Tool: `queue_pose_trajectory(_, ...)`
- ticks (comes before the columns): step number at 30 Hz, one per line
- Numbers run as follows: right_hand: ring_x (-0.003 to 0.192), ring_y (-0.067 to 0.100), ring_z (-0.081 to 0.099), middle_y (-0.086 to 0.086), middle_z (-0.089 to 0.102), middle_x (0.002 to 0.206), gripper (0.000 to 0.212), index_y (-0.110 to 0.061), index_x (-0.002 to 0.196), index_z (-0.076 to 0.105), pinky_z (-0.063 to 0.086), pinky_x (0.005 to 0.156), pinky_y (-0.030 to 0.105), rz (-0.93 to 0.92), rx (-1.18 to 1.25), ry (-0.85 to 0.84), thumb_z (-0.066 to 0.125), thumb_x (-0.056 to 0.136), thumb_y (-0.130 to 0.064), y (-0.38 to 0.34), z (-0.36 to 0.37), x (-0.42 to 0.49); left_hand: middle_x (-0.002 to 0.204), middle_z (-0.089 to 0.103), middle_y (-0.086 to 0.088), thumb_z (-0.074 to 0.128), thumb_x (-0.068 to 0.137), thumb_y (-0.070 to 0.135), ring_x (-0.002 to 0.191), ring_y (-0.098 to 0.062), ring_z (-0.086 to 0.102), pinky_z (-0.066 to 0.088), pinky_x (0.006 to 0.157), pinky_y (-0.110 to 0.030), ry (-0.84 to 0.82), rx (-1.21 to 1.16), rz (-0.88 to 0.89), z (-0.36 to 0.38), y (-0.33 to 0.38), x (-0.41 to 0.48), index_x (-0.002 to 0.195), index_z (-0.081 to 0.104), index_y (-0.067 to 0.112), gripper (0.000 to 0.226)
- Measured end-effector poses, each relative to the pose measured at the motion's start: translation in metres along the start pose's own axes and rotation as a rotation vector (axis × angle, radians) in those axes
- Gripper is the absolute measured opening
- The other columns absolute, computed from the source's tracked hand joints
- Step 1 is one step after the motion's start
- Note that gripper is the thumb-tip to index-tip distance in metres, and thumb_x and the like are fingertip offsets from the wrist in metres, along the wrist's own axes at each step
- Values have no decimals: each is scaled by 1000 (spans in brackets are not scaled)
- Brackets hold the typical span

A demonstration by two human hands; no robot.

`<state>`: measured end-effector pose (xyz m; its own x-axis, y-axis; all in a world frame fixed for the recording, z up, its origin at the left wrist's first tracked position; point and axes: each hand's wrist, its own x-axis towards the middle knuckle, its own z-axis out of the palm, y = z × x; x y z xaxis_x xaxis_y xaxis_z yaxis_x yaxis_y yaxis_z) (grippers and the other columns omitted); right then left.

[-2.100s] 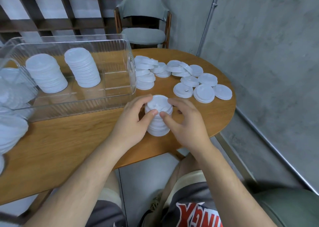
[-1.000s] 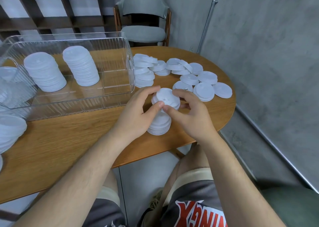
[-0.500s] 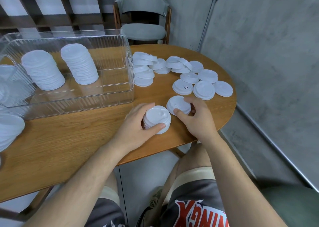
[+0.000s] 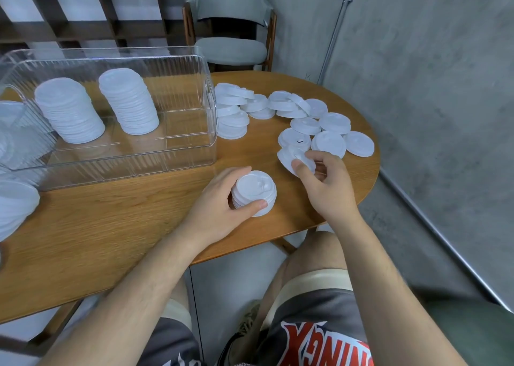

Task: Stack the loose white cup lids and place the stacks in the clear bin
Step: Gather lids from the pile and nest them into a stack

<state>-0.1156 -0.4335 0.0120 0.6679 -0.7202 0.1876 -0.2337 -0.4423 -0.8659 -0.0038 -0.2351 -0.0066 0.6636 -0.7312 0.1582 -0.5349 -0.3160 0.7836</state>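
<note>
My left hand (image 4: 222,207) wraps a short stack of white lids (image 4: 254,193) standing on the wooden table (image 4: 111,226) near its front edge. My right hand (image 4: 324,182) pinches a few lids (image 4: 292,158), tilted and lifted off the table to the right of the stack. Several loose lids (image 4: 329,131) lie spread on the table's far right. The clear bin (image 4: 139,154) stands at the left with two tall lid stacks (image 4: 129,102) inside.
More loose lids (image 4: 233,112) are piled against the bin's right wall. Other lid piles (image 4: 14,207) sit at the table's left edge. A grey chair (image 4: 230,48) stands behind the table; a concrete wall runs along the right.
The single tall stack held by both hands has split: my left hand keeps the lower part on the table, my right hand carried the upper lids away to the right and raised them.
</note>
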Motion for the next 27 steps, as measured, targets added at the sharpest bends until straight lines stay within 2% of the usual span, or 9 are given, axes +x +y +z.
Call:
queue_pose_trajectory(5,103,-9,57,-12,62,118,31,-29,117,66,44,79,5,4,195,-79,75,89,-38,-14,3,-12,146,44,21,76,78,57,132,6,39,31,106,-12,18,-13,2,0,0,0,150,42,31,84)
queue_pose_trajectory(8,104,4,65,-2,67,118,32,-26,115,69,51,86,19,-31,292,-150,78,86,-36,-19,11,-21,148,44,21,72,73,64,133,9,41,34,109,-16,76,-129,-1,-2,3,-3,152,40,31,91)
queue_pose_trajectory(10,107,7,65,-2,67,118,29,-31,112,69,52,92,25,-75,303,-193,78,84,-36,-23,17,-27,147,47,20,72,74,66,134,7,42,37,112,-22,110,-186,4,-4,5,-4,151,42,31,89)
queue_pose_trajectory(14,108,6,60,-9,63,113,26,-29,112,69,47,92,18,-164,277,-224,79,87,-29,-32,28,-36,143,54,18,74,77,63,133,-3,50,43,112,-36,177,-243,26,-4,5,-7,146,47,31,81)
queue_pose_trajectory(19,114,10,58,-11,62,116,36,-22,118,68,46,96,21,-224,237,-181,75,86,-38,-39,35,-35,137,60,11,77,78,55,129,-15,56,47,107,-44,260,-312,28,-5,3,-8,142,51,26,74)
queue_pose_trajectory(23,116,9,57,-7,61,119,34,-23,117,67,44,94,16,-247,207,-49,75,88,-36,-38,31,-31,134,60,13,78,79,51,127,-15,55,47,105,-41,299,-299,34,-4,1,-7,137,53,25,68)
queue_pose_trajectory(25,116,4,54,-7,58,122,35,-26,118,65,43,97,17,-210,95,54,78,87,-36,-28,23,-23,133,59,13,79,79,45,128,-14,54,47,106,-40,292,-294,37,-4,1,-8,136,52,25,66)
queue_pose_trajectory(27,118,3,52,-7,54,127,42,-24,123,63,43,103,25,-123,-105,68,77,87,-39,-8,16,-14,133,57,15,80,81,36,129,-13,52,45,108,-40,251,-281,47,-4,1,-8,134,50,27,61)
